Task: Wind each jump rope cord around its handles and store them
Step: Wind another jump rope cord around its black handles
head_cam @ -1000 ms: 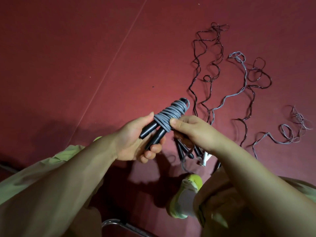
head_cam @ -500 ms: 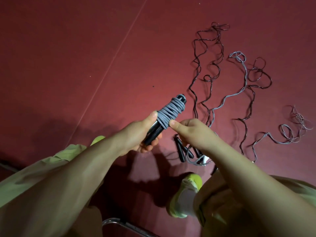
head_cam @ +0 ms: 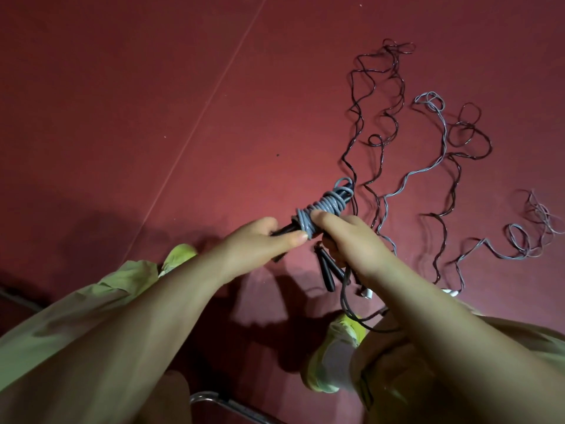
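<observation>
Left grip (head_cam: 263, 240) and right grip (head_cam: 345, 237) — both curled, thumbs forward

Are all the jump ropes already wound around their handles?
No: only the grey rope in the hands is wound, while dark cords and grey cords lie loose on the floor.

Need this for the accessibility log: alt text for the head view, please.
Two hands, left hand and right hand, grip a jump rope with its grey cord wound around black handles, above a red floor. Loose ropes sprawl unwound on the floor to the right.
</observation>
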Tool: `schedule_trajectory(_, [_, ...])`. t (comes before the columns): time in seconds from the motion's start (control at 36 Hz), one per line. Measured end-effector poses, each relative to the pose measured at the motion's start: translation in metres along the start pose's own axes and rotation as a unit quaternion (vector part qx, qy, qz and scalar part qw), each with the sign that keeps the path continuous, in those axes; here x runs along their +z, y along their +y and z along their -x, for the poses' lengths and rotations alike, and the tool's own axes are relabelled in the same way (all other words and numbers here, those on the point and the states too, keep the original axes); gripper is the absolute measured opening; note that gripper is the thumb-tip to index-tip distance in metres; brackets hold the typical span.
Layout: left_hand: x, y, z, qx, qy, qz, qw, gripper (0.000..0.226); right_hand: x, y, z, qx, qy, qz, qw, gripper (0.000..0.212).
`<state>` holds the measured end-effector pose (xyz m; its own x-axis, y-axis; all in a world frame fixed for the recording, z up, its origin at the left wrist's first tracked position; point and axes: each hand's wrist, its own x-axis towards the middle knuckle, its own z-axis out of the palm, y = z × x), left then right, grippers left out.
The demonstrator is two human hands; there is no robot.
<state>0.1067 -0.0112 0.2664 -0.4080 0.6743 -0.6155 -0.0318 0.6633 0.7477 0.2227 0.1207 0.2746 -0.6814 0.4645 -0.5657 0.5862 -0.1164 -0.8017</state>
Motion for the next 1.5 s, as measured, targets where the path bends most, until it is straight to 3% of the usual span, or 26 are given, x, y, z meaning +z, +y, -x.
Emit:
schedule_trajectory(0.11, [-0.006,0.009,0.008,-0.065,-0.167,0.218,0.959,0.061,0.0,-0.004,-0.001,-0.038,-0.024,-0.07,0.997,0.028])
schedule_trajectory(0.17, [-0.009,0.01,0.009,-0.079,-0.243,0.297,0.92,0.066,-0.001,-0.004,-0.001,-0.063,-0.049,-0.11,0.991,0.036])
schedule_trajectory(0.25, [-0.008,0.009,0.011,-0.078,-0.344,0.378,0.856,0.08,-0.003,-0.002,-0.002,-0.094,-0.097,-0.094,0.986,0.067])
schedule_trajectory(0.33, [-0.007,0.008,0.013,-0.07,-0.416,0.435,0.795,0.083,-0.006,-0.002,-0.001,-0.093,-0.13,-0.098,0.982,0.068])
schedule_trajectory(0.39, [-0.007,0.008,0.013,-0.067,-0.419,0.451,0.785,0.077,-0.008,-0.002,-0.002,-0.1,-0.129,-0.09,0.983,0.065])
schedule_trajectory(0.58, [-0.005,0.013,0.013,-0.107,-0.321,0.406,0.849,0.067,-0.019,-0.005,0.001,-0.049,-0.169,-0.121,0.977,0.026])
schedule_trajectory(0.75, [-0.005,0.015,0.012,-0.111,-0.291,0.387,0.868,0.066,-0.022,-0.005,-0.004,-0.038,-0.151,-0.082,0.984,0.037])
schedule_trajectory(0.89, [-0.006,0.012,0.007,-0.098,-0.231,0.297,0.921,0.068,-0.022,0.001,-0.006,-0.006,-0.111,-0.008,0.994,0.049])
schedule_trajectory(1.03, [-0.002,0.009,0.002,-0.053,-0.104,0.181,0.976,0.07,-0.019,0.006,-0.003,0.001,-0.021,0.088,0.996,0.051])
schedule_trajectory(1.08, [0.0,0.008,0.001,-0.045,-0.063,0.158,0.984,0.067,-0.018,0.007,-0.001,-0.009,0.003,0.113,0.994,0.051])
schedule_trajectory(1.22, [0.003,0.002,-0.004,-0.019,0.0,0.062,0.998,0.061,-0.015,0.004,0.0,-0.022,-0.024,0.105,0.994,0.049])
schedule_trajectory(1.39, [0.001,-0.004,-0.01,-0.003,0.025,0.012,1.0,0.09,-0.01,0.009,-0.002,0.002,-0.027,0.041,0.999,0.05])
schedule_trajectory(1.5, [0.001,-0.006,-0.012,0.004,0.058,-0.001,0.998,0.066,-0.007,0.014,-0.002,0.01,-0.01,0.098,0.995,0.056])
